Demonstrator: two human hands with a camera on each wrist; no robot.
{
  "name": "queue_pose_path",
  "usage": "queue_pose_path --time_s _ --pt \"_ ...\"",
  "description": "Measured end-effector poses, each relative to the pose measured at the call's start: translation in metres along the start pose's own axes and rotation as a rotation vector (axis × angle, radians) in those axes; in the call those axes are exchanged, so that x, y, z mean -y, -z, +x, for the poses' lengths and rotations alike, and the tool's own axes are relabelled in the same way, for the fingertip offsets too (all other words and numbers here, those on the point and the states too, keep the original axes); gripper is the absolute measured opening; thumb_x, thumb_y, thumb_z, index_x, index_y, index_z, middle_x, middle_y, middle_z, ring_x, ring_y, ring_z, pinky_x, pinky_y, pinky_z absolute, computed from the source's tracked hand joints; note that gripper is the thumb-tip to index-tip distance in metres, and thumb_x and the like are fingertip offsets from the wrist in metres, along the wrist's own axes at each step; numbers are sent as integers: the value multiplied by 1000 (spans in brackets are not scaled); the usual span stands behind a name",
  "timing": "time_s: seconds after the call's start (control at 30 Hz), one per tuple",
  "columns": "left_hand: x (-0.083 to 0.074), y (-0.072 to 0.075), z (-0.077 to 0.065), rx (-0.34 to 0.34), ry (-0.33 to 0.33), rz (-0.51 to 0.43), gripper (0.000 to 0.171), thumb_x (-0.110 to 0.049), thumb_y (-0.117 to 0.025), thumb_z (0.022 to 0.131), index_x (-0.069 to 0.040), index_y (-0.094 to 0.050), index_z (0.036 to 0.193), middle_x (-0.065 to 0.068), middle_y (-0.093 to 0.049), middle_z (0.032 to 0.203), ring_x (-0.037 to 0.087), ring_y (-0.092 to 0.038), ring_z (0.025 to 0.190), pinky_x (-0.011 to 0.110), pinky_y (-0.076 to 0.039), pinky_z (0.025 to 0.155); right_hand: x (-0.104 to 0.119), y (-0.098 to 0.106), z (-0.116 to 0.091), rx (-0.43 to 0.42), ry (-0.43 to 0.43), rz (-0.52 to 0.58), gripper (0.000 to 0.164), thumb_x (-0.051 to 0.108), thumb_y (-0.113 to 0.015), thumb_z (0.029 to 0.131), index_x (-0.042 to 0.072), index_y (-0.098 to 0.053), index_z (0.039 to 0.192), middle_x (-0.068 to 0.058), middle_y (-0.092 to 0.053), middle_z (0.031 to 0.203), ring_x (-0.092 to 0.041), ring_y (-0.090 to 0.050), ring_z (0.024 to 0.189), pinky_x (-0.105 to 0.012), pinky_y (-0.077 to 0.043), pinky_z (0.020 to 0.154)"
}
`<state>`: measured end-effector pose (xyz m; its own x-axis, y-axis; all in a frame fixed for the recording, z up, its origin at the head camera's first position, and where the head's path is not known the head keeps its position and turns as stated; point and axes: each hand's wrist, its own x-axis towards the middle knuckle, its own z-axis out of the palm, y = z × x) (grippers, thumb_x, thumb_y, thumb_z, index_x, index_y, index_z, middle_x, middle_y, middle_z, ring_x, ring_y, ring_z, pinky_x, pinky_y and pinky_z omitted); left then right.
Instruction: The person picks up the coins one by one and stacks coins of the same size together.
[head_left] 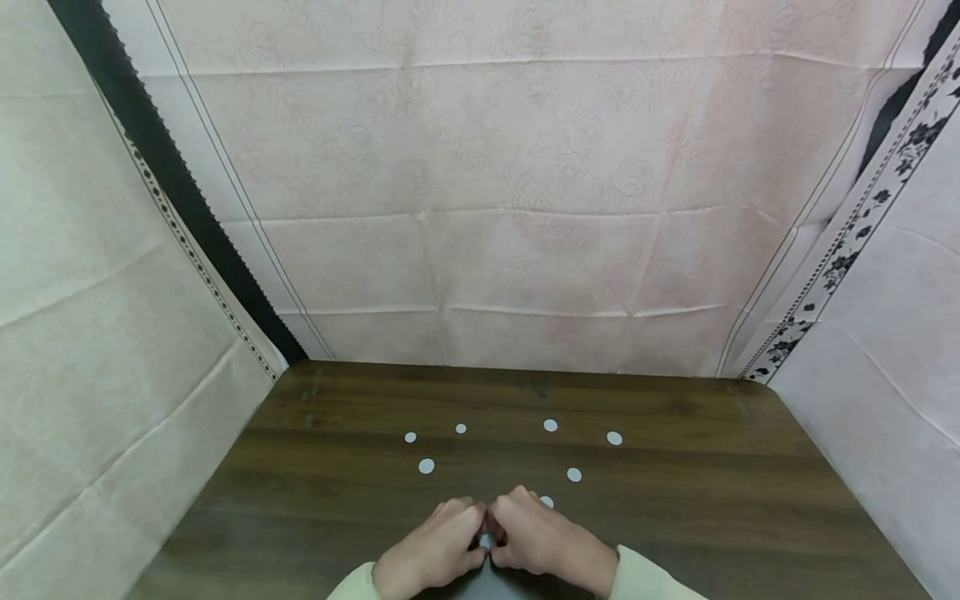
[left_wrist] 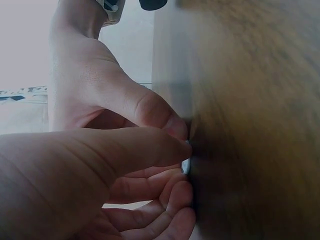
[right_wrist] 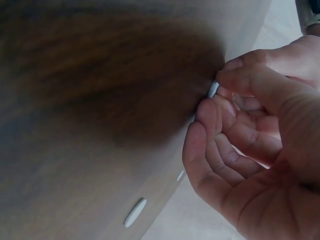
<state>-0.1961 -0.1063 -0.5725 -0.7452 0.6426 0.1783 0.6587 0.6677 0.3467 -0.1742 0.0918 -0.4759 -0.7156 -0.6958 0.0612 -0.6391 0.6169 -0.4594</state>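
Note:
A small flat white disc (head_left: 486, 542) lies at the front middle of the brown wooden table (head_left: 337, 500), between my two hands. My left hand (head_left: 441, 546) has its thumb and curled fingers at the disc's left side. From the other side, my right hand (head_left: 538, 533) grips at it the same way, the two hands meeting at the fingertips. In the left wrist view only a sliver of the disc (left_wrist: 186, 165) shows beside the thumb. The right wrist view has the disc (right_wrist: 213, 89) edge-on between thumb and fingers, low against the tabletop.
Several more white discs are spread beyond the hands, such as one at the left (head_left: 426, 466) and one at the right (head_left: 574, 474). Another disc (head_left: 547, 502) is partly hidden behind the right hand. Pale patterned cloth (head_left: 525, 208) hangs at the back and both sides.

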Motion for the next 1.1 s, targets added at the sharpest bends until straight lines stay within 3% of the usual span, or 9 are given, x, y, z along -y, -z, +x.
queue_pose_path --time_s 0.4,0.73,0.8,0.9,1.03,1.1 --pt "0 0 0 38 43 12 24 -25 -83 84 -24 -59 83 -17 -48 79 -1 -43 69 17 -39 58 -5 3 -1 24 -7 77 12 2 -83 78 13 -78 81 9 -72 70 11 -57 64 -8 -45 57" --pt "1 1 1 22 2 -38 25 -22 -84 83 -25 -59 84 -18 -48 78 -6 -43 68 14 -40 57 -17 23 -16 21 -13 79 12 8 -86 82 6 -78 90 0 -77 83 3 -68 77 -12 -53 67" --pt "-3 6 0 9 -14 -39 24 -20 -83 83 -23 -60 85 -17 -50 78 -5 -43 69 14 -39 58 -20 29 -19 16 -23 77 13 8 -86 83 5 -78 92 -1 -77 85 2 -68 78 -13 -54 68" --pt "-21 28 -2 9 -12 -50 21 -17 -83 83 -19 -63 85 -13 -53 78 -3 -45 70 16 -41 59 -25 38 -24 14 -37 68 15 7 -86 83 4 -78 95 -3 -77 88 -1 -69 80 -15 -56 69" --pt "-49 62 -5 37 34 -61 20 -14 -84 82 -15 -64 84 -11 -54 78 -3 -45 70 16 -42 62 -33 48 -29 12 -46 52 16 6 -86 83 2 -78 97 -7 -77 92 -6 -72 82 -18 -57 69" --pt "-55 69 -5 46 56 -52 20 -14 -84 82 -15 -64 83 -11 -55 77 -3 -44 70 15 -42 63 -36 52 -30 3 -46 42 16 5 -86 83 2 -78 96 -7 -77 92 -8 -72 82 -19 -57 69"
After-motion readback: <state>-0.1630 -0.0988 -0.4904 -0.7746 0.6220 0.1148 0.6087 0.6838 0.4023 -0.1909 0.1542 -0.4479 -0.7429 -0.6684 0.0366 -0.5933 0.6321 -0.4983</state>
